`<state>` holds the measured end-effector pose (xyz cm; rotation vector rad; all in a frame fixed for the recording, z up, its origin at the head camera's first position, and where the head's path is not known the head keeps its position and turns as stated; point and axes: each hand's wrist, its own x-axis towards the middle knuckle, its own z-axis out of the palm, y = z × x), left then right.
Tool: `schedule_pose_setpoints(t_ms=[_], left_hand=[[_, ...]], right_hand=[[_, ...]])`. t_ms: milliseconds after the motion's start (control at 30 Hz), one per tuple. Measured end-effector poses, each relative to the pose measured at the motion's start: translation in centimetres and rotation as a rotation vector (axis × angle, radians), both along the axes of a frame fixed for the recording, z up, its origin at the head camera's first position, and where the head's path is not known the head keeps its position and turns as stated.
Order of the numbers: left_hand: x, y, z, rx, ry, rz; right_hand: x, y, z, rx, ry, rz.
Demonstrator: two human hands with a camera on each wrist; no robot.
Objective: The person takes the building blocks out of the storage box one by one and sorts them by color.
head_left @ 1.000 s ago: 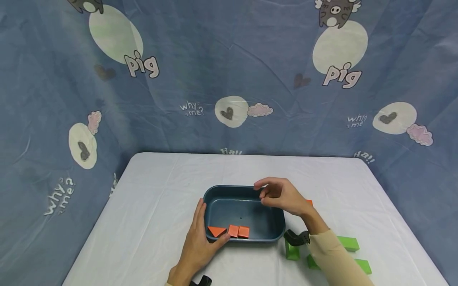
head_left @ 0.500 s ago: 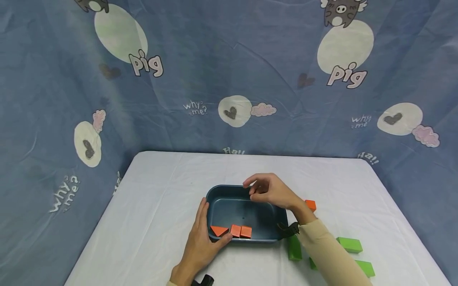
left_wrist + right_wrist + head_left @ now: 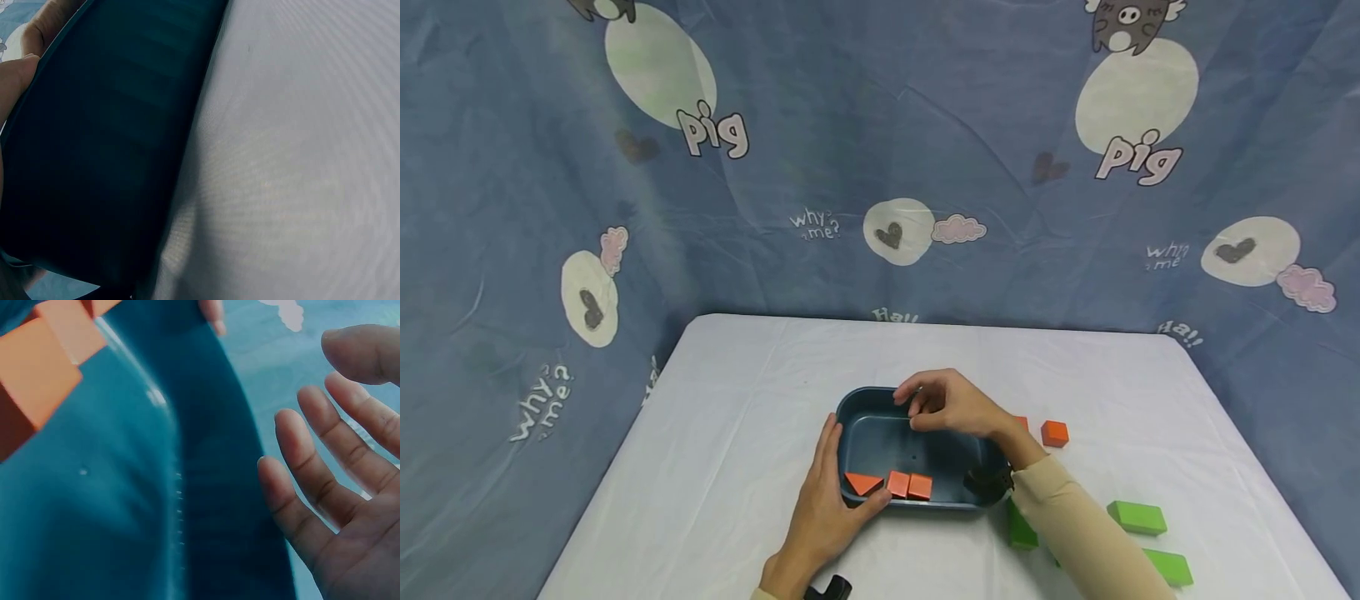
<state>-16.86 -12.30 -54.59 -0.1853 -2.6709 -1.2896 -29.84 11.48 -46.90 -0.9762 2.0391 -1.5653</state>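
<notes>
A dark blue plastic bin (image 3: pixel 880 442) sits on the white table. Along its front inside lie an orange triangular block (image 3: pixel 863 483) and two orange cube-like blocks (image 3: pixel 897 483). My left hand (image 3: pixel 820 508) grips the bin's front left corner, thumb over the front rim and fingers along the left wall. The bin's outer wall (image 3: pixel 94 156) fills much of the left wrist view. Over the back of the bin hovers my right hand (image 3: pixel 951 404), its fingers loosely bent. In the right wrist view this hand (image 3: pixel 350 469) holds nothing, and its fingers are spread.
Orange blocks (image 3: pixel 1055 433) lie right of the bin, one partly behind the right wrist. Green blocks (image 3: pixel 1137 517) lie at the front right, some partly covered by the right sleeve (image 3: pixel 1082 533). A blue printed curtain (image 3: pixel 775 167) hangs behind the table.
My right hand has moved left over the bin, bringing the orange blocks right of it into view. The left hand keeps its hold. The head view has shifted slightly.
</notes>
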Motion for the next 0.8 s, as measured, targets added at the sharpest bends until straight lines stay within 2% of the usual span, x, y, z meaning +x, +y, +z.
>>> schedule_pose_setpoints(t_ms=[500, 800], left_hand=[[0.1, -0.1, 0.1, 0.008, 0.009, -0.019], [0.1, -0.1, 0.1, 0.018, -0.02, -0.013]], right_hand=[[0.3, -0.8, -1.8, 0.068, 0.016, 0.089], [0.0, -1.6, -2.3, 0.146, -0.026, 0.203]])
